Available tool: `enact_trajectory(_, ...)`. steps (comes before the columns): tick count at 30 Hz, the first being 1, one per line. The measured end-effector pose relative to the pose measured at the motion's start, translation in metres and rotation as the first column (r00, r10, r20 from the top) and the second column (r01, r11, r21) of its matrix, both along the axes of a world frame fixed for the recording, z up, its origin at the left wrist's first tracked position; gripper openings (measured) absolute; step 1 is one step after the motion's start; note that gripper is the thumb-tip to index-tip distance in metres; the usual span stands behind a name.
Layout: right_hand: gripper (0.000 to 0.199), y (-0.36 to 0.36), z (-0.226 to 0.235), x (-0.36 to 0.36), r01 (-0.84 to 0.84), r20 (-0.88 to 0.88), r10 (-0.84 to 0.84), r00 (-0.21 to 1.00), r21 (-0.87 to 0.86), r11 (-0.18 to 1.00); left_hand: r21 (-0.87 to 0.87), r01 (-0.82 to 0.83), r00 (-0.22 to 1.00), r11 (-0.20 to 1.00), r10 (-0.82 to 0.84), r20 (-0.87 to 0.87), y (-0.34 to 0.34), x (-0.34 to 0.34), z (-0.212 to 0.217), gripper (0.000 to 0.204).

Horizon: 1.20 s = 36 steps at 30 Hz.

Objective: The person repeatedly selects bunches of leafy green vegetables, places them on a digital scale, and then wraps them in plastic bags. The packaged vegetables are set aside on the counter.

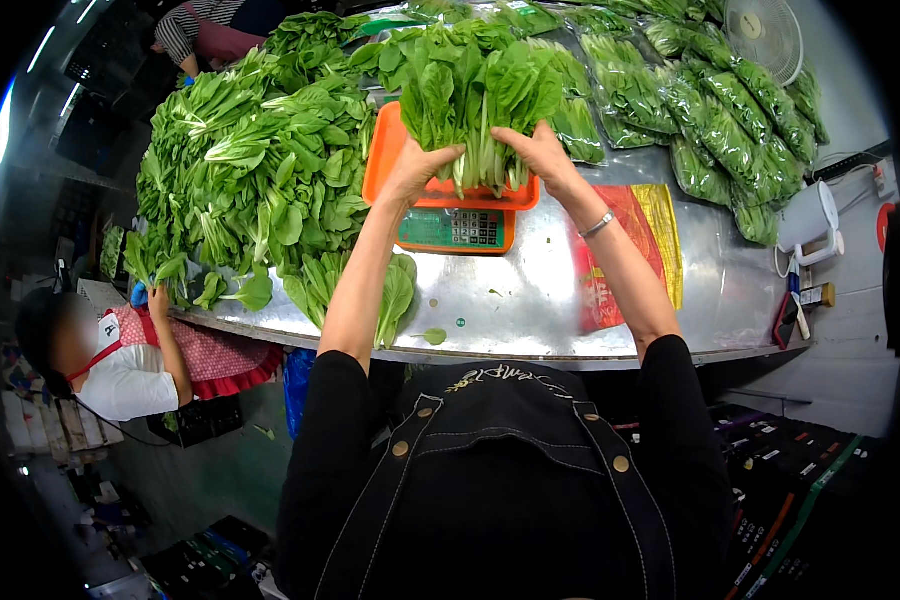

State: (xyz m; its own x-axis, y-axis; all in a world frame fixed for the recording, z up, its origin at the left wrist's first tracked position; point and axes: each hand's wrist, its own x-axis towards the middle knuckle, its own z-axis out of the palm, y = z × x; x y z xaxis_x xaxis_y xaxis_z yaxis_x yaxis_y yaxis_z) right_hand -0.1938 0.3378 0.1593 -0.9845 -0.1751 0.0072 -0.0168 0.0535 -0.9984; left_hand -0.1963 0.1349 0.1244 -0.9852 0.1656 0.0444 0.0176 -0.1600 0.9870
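A bunch of leafy greens (482,105), its pale stems pointing toward me, is between my two hands over the orange tray (383,150) of a scale (435,232). My left hand (418,170) closes around the left side of the bunch, thumb along the stems. On the other side my right hand (542,158) grips it, thumb pressed in near the stem ends; a bracelet circles that wrist. Leaves hide most of my fingers. Whether the stems rest on the tray or hang just above it, I cannot tell.
A large heap of loose greens (260,165) covers the table's left. Bagged greens (730,120) pile up at the far right, by a fan (763,38). Red and yellow bags (625,255) lie nearer. One co-worker (135,350) handles greens at left; another (215,30) bends at the far left.
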Motion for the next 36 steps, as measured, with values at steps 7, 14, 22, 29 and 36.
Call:
enact_trajectory(7, 0.036, 0.008, -0.066, -0.014, -0.017, 0.117, 0.012, 0.993, 0.039, 0.999, 0.119, -0.073, 0.984, 0.990, 0.052, 0.170, 0.023, -0.008, -0.063, 0.055)
enact_trajectory(14, 0.038, 0.011, -0.065, -0.023, -0.109, 0.211, 0.126, 0.969, -0.090, 0.990, 0.081, -0.073, 0.947, 0.994, 0.044, 0.319, 0.023, -0.014, -0.041, 0.053)
enact_trajectory(22, 0.047, 0.000, -0.074, -0.025, 0.017, 0.332, 0.079, 0.940, -0.276, 0.961, 0.114, -0.045, 0.947, 0.993, 0.006, 0.322, 0.022, -0.011, -0.027, 0.053)
enact_trajectory(29, 0.046, 0.002, -0.064, -0.024, -0.021, 0.352, 0.199, 0.915, -0.451, 0.892, 0.162, 0.077, 0.928, 0.984, -0.130, 0.348, 0.017, -0.010, -0.009, 0.046)
enact_trajectory(36, 0.035, 0.013, -0.046, -0.012, -0.114, -0.017, 0.115, 0.993, 0.040, 0.993, -0.333, 0.150, 0.978, 0.931, -0.189, -0.086, 0.006, -0.017, -0.019, 0.034)
